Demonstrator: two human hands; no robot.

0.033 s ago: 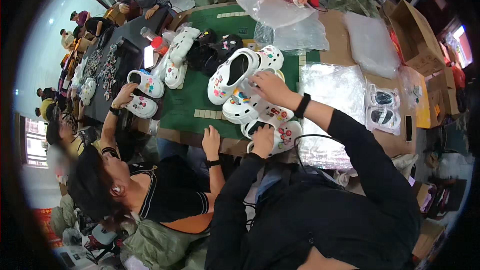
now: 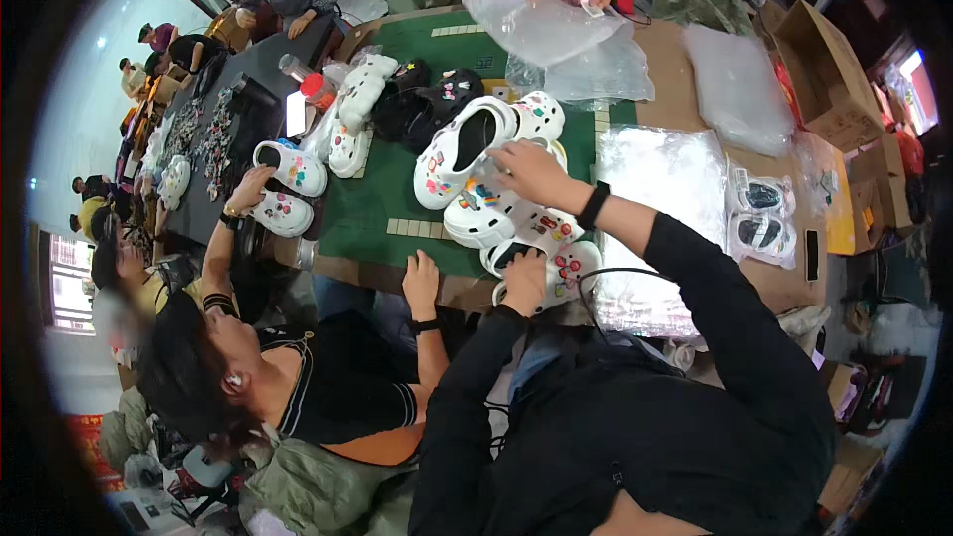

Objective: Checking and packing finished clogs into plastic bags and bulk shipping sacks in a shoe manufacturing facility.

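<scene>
Several white clogs covered in colourful charms lie heaped before me. A white clog (image 2: 454,174) with a dark lining rests tilted on top of another white clog (image 2: 476,221). My right hand (image 2: 536,173) reaches over the heap, its fingers slightly bent and apart beside the top clog's edge; whether the tips touch it is unclear. At the table's near edge my left hand (image 2: 524,283) grips a white clog (image 2: 507,256) by its opening, its fingertips partly hidden inside. A charm-covered white clog (image 2: 576,271) lies just right of that hand.
Black clogs (image 2: 449,94) stand behind the heap on the green mat (image 2: 382,208). A co-worker's hand (image 2: 252,189) holds white clogs (image 2: 282,211) at left. Clear plastic bags (image 2: 663,208) lie right, near bagged sandals (image 2: 760,213) and a phone (image 2: 812,241). Another person handles plastic bags (image 2: 546,25) across the table.
</scene>
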